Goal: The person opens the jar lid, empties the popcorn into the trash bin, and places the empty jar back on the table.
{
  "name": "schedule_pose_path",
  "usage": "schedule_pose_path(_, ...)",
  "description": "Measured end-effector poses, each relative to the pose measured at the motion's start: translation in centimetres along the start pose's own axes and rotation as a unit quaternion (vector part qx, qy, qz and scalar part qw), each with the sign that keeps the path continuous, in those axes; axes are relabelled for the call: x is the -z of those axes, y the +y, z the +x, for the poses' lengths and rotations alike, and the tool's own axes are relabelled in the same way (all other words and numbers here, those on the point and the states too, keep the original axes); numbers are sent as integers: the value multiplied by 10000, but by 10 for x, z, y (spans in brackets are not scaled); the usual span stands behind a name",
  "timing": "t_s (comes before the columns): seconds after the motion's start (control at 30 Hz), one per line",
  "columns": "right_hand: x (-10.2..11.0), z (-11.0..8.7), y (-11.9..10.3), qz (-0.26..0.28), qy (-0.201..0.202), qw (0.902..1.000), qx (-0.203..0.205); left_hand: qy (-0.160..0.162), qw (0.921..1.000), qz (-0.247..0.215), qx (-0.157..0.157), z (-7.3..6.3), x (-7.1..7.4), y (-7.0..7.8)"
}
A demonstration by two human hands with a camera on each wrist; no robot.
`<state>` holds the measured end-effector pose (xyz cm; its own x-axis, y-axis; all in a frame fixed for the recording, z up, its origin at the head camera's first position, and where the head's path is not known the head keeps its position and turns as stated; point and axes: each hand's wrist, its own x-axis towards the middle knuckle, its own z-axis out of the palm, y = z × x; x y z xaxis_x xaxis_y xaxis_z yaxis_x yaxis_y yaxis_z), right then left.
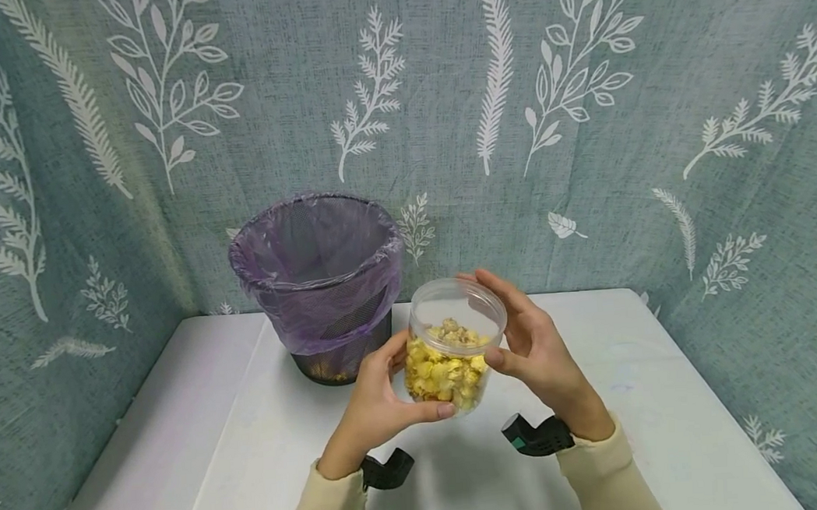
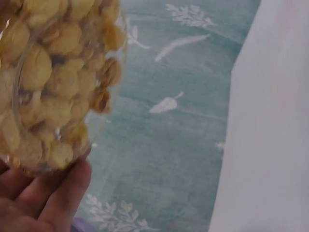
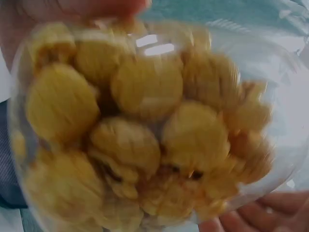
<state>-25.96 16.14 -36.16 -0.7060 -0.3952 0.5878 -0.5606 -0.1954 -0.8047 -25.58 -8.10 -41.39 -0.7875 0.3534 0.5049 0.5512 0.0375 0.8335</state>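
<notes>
A clear plastic jar (image 1: pixel 447 373) of yellow popcorn is held up above the white table, tilted. My left hand (image 1: pixel 383 412) grips its lower left side, the thumb across the near side. Around the right of the rim, my right hand (image 1: pixel 544 348) holds on with its thumb at the near side and fingers behind. Whether a clear lid covers the top, I cannot tell. In the left wrist view, fingers (image 2: pixel 65 193) curl at the edge of the jar (image 2: pixel 58 82). Popcorn pieces show large through the jar wall (image 3: pixel 145 92) in the right wrist view.
A black mesh bin (image 1: pixel 341 360) lined with a purple bag (image 1: pixel 342 310) stands at the back of the white table (image 1: pixel 253 467), left of the jar. Grey-green curtains (image 1: pixel 435 113) with white leaf prints surround the table at the back and sides.
</notes>
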Motion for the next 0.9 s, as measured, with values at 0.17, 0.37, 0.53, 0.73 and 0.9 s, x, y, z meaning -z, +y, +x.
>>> schedule_pose_path(0.17, -13, 1, 1, -1051, 883, 9905, -9, 740, 9959, 528, -25, 0, -6, -1)
schedule_pose_path(0.37, -33, 3, -1, -1944, 1638, 9671, -17, 1249, 9833, 1310, -196, 0, -14, -1)
schedule_pose_path(0.53, -32, 3, 0, -1631, 1612, 9733, -49, 1061, 9863, 1253, -186, 0, -13, 0)
schedule_pose_path(0.73, -18, 1, 1, -495, 985, 9939, -54, 367, 9984, 436, -53, 0, -5, 1)
schedule_pose_path(0.9, -7, 0, 1, 473, 374, 9982, -30, -212, 9996, -146, 112, 0, 2, 2)
